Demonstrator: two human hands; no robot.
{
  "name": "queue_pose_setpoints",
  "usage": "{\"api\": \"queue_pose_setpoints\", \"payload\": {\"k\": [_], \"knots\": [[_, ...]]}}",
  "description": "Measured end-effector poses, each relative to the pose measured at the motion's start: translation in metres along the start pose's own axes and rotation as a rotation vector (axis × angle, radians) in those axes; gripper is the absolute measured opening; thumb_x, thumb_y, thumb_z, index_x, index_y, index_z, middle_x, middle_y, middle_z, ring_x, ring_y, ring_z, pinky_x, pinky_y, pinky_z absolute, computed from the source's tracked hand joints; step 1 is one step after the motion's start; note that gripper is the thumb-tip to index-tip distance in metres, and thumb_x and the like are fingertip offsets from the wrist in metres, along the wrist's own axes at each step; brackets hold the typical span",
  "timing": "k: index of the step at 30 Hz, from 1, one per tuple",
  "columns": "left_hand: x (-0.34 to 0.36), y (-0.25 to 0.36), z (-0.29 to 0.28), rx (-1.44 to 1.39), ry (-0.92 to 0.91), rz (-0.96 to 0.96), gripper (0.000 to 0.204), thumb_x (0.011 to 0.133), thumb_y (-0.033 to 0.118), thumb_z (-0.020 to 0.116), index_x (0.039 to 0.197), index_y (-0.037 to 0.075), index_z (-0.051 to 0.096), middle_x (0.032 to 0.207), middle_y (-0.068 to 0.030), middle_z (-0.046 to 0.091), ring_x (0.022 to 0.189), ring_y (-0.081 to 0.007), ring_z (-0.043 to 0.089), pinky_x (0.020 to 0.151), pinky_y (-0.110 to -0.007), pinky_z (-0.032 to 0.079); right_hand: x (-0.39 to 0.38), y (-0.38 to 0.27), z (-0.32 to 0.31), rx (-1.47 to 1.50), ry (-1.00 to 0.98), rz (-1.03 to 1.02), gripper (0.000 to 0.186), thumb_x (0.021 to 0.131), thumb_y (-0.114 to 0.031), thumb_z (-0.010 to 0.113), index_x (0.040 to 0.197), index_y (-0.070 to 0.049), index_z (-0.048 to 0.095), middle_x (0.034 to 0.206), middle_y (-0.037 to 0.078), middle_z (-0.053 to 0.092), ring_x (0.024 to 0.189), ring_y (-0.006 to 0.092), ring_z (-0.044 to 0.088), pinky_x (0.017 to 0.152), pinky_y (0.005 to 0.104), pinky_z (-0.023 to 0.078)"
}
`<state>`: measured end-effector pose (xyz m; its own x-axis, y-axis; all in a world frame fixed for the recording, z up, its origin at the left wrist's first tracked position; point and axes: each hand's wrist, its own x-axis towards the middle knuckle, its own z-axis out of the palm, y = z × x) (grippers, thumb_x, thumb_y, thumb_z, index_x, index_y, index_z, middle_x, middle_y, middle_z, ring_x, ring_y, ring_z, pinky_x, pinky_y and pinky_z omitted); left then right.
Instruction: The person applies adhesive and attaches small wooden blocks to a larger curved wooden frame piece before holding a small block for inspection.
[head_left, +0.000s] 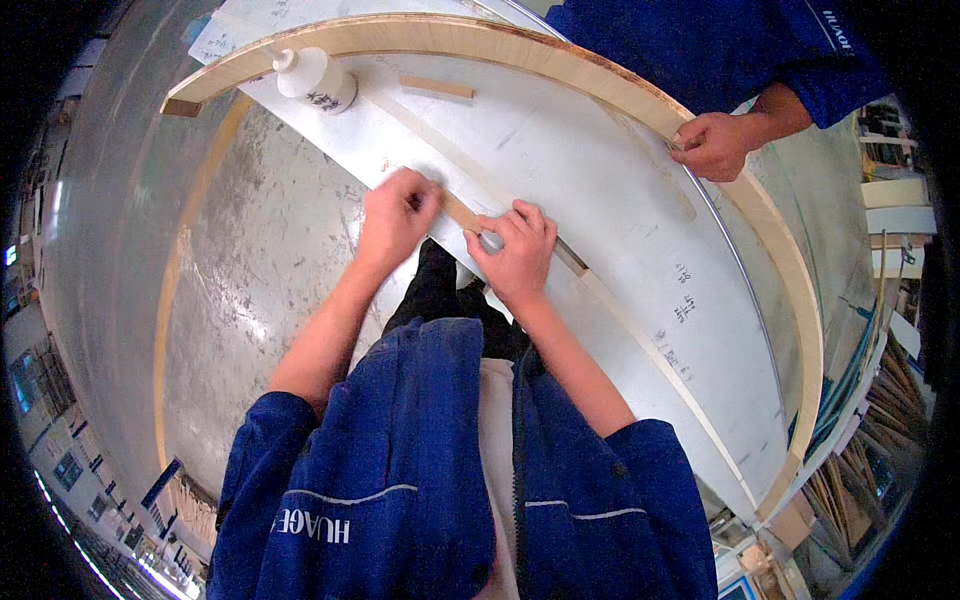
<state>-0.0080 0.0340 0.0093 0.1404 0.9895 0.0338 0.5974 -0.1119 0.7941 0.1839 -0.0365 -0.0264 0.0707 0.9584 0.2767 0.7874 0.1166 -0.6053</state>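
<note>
A short strip of light wood (458, 212) spans the gap between my hands, near the front edge of the white table. My left hand (398, 222) is closed in a pinch at its left end. The thumb and fingers of my right hand (518, 250) grip its right end. A thin dark strip (572, 257) lies just right of my right hand, along a pale line on the tabletop. Beyond my hands a similar small wood piece (436, 88) lies flat, and a white squeeze bottle (318, 80) with a nozzle stands left of it.
A long curved wooden band (500, 48) arcs around the far and right sides of the white table (620, 200). A co-worker's hand (718, 146) holds it at the upper right. Grey floor (270, 210) lies to the left; stacked boards (870, 440) stand at the right.
</note>
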Motion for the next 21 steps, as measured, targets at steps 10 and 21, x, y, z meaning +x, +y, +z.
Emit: {"api": "queue_pose_setpoints", "payload": {"k": [10, 21], "knots": [[0.010, -0.016, -0.008, 0.000, 0.074, -0.056, 0.011, 0.094, 0.009, 0.077, 0.095, -0.001, 0.073, 0.081, -0.0112, 0.072, 0.070, -0.0164, 0.066, 0.067, -0.034, 0.055, 0.000, 0.000, 0.001, -0.010, -0.008, -0.031, 0.021, 0.076, -0.028, 0.089, 0.092, -0.016, 0.080, 0.094, 0.003, 0.073, 0.118, 0.0280, 0.062, 0.102, 0.0485, 0.041], [0.017, -0.008, -0.007, -0.013, 0.059, -0.026, 0.008, 0.092, 0.008, 0.076, 0.093, 0.001, 0.074, 0.084, -0.0171, 0.072, 0.072, -0.0279, 0.072, 0.069, -0.038, 0.058, 0.006, 0.004, 0.002, -0.024, 0.014, -0.026, 0.023, 0.075, -0.027, 0.090, 0.091, -0.015, 0.079, 0.092, 0.002, 0.073, 0.118, 0.0281, 0.062, 0.101, 0.0467, 0.041]]}}
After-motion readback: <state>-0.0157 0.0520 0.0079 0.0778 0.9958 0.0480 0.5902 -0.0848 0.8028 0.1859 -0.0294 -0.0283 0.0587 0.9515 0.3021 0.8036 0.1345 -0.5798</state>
